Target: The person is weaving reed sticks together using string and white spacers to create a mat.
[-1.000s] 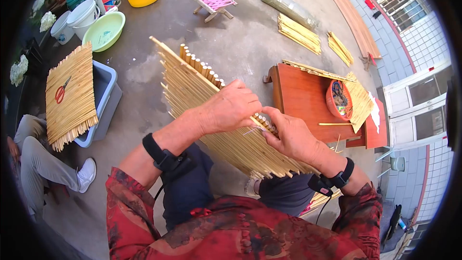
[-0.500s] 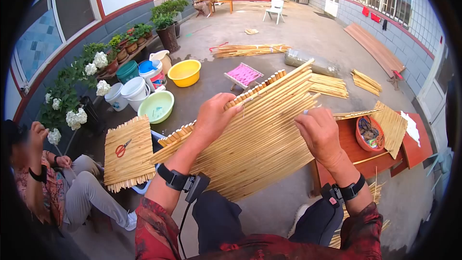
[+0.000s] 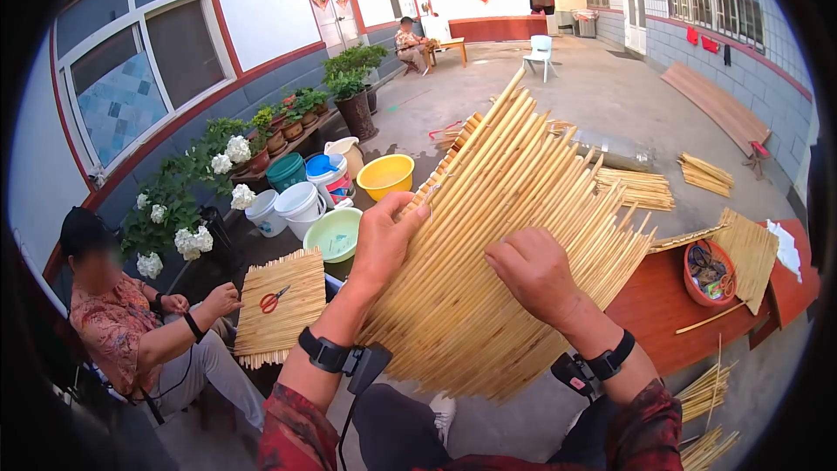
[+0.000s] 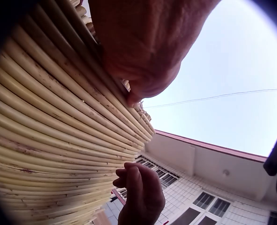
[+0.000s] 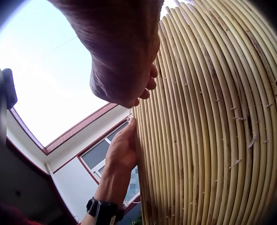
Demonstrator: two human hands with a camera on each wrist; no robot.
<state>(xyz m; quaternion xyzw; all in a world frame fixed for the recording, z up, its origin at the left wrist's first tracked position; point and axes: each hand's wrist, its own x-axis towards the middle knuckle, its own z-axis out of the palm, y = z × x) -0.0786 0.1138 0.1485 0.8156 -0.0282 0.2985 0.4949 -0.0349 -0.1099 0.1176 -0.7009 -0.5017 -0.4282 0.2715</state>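
A mat of pale reed stalks [image 3: 475, 288] is held up at a slant in front of my body. My left hand [image 3: 384, 240] grips its left edge, thumb on the near face and fingers behind. By that thumb, a small whitish knot of thread [image 3: 426, 193] shows at the edge. Round cut stalk ends [image 3: 458, 146] line the upper part of this edge. My right hand [image 3: 536, 275] is over the near face with its fingers curled in. In the left wrist view that right hand [image 4: 143, 194] has thumb and fingers bunched; I cannot tell whether thread lies between them.
A person [image 3: 131, 314] sits at the left beside another reed mat [image 3: 283, 331] with red-handled scissors [image 3: 274, 299] on it. To the right stands a brown table [image 3: 641, 323] bearing a red basket [image 3: 708, 292]. Buckets [image 3: 301, 205] and a yellow basin [image 3: 385, 176] are beyond.
The head view has risen. The mat has come up and turned steeper. My right hand has moved away from beside the left hand, where white thread showed, and then lower over the mat.
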